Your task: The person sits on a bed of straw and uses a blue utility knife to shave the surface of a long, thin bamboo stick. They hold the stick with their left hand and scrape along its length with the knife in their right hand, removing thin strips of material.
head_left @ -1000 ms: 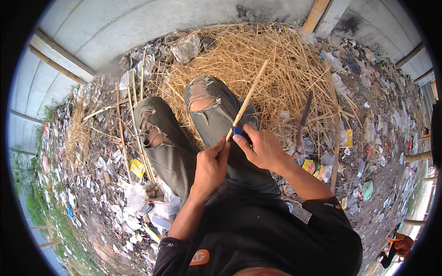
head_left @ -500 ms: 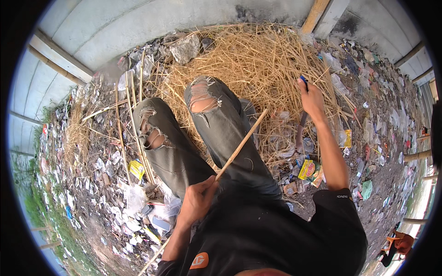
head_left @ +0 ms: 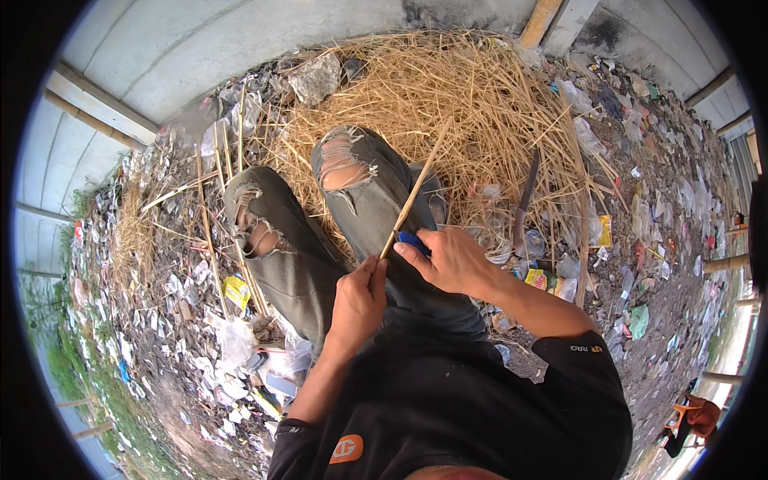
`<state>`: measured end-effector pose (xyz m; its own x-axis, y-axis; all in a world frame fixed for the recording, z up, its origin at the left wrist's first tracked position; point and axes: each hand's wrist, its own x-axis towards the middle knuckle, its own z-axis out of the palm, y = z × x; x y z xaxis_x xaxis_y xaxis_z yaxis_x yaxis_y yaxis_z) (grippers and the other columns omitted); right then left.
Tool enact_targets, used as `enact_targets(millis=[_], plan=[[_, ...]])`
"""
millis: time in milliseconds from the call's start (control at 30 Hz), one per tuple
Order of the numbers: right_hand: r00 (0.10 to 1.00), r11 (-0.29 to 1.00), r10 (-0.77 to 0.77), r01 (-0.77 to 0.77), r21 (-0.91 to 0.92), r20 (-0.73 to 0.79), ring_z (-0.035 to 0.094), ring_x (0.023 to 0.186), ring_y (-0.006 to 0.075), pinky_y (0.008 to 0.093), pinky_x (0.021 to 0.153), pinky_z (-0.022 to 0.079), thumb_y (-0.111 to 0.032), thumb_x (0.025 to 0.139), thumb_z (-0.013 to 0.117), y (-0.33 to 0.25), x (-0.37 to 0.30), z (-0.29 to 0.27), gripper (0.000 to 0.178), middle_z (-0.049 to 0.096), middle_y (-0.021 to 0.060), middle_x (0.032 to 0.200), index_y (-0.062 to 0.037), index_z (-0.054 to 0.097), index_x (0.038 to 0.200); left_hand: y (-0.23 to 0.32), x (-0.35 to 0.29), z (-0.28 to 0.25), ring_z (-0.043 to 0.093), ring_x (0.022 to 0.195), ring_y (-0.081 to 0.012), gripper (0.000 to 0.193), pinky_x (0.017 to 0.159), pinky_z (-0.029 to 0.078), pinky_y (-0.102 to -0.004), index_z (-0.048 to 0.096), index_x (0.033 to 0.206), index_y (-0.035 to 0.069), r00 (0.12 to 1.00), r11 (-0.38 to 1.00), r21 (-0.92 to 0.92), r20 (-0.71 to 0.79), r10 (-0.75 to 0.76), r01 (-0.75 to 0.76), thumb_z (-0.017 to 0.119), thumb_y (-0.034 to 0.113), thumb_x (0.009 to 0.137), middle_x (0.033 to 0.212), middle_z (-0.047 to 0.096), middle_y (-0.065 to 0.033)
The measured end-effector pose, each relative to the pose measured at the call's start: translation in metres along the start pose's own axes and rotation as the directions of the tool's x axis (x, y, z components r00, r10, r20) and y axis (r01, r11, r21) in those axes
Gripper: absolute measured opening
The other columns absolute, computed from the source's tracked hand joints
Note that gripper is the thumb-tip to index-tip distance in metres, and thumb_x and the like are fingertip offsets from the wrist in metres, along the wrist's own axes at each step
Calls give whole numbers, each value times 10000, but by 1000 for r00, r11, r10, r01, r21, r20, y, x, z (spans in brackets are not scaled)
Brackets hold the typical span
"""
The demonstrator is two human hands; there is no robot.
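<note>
My left hand point(head_left: 358, 302) is closed round the lower part of a thin bamboo strip point(head_left: 422, 182), which slants up and to the right across my thighs. Against that strip, just above the left hand, my right hand point(head_left: 454, 261) grips a small tool with a blue handle point(head_left: 415, 241). The tool's working edge is hidden by the fingers and the strip, so its exact kind does not show. To the right of my knees, a long dark blade point(head_left: 530, 188) lies on the straw-like shavings, touched by neither hand.
A broad heap of pale shavings point(head_left: 448, 84) spreads beyond my knees, with a grey rock point(head_left: 317, 79) at its left edge. Several long bamboo strips point(head_left: 210, 220) lie left of my legs. Litter covers the ground; a grey wall point(head_left: 240, 40) stands at the back.
My right hand has come from the shavings at the right to the bamboo strip, bringing the blue-handled tool against it. The strip now points more steeply upward, and my left hand has risen slightly.
</note>
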<state>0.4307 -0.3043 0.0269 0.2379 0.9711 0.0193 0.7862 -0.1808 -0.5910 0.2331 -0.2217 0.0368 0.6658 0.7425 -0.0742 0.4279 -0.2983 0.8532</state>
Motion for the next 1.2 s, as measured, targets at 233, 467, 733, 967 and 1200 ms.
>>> enact_targets(millis=[233, 467, 733, 967, 1200], plan=[[977, 970, -185, 163, -181, -110, 685, 566, 364, 465, 535, 538, -573, 997, 630, 17, 16, 0, 577, 619, 159, 561, -51, 652, 751, -11, -15, -1, 704, 770, -466, 191, 659, 542, -440, 693, 1106, -86, 994, 996, 38, -72, 78, -76, 625, 77, 1032, 877, 682, -323], [780, 911, 369, -411, 30, -506, 565, 471, 306, 451, 506, 456, -662, 1033, 510, 129, 73, -104, 720, 551, 116, 525, -8, 631, 759, -14, -56, -34, 682, 698, -313, 210, 642, 528, -367, 715, 1173, -46, 993, 994, 38, 57, -107, 104, 613, 83, 1042, 791, 685, -242], [937, 992, 119, -124, 4, -328, 566, 487, 277, 426, 504, 417, -622, 1046, 524, 53, 61, -108, 680, 527, 112, 526, -19, 645, 755, -26, -36, -20, 735, 705, -341, 237, 660, 542, -391, 711, 1191, -67, 996, 1000, -4, -91, -14, 14, 638, 88, 1026, 823, 718, -250], [999, 999, 19, -20, -34, -26, 632, 556, 427, 501, 551, 496, -559, 1048, 530, 8, 16, -21, 627, 589, 211, 559, -9, 647, 769, -19, -13, -8, 731, 767, -422, 241, 669, 566, -447, 706, 1176, -78, 990, 992, 87, -102, 98, -89, 655, 89, 1010, 869, 718, -272], [996, 993, -88, 86, -84, -29, 648, 558, 452, 519, 536, 514, -553, 1038, 566, 4, 10, 1, 617, 596, 228, 549, -16, 638, 743, -12, -17, -7, 726, 763, -423, 235, 655, 568, -502, 705, 1191, -8, 984, 948, 303, -111, 136, -96, 666, 120, 999, 876, 724, -243]])
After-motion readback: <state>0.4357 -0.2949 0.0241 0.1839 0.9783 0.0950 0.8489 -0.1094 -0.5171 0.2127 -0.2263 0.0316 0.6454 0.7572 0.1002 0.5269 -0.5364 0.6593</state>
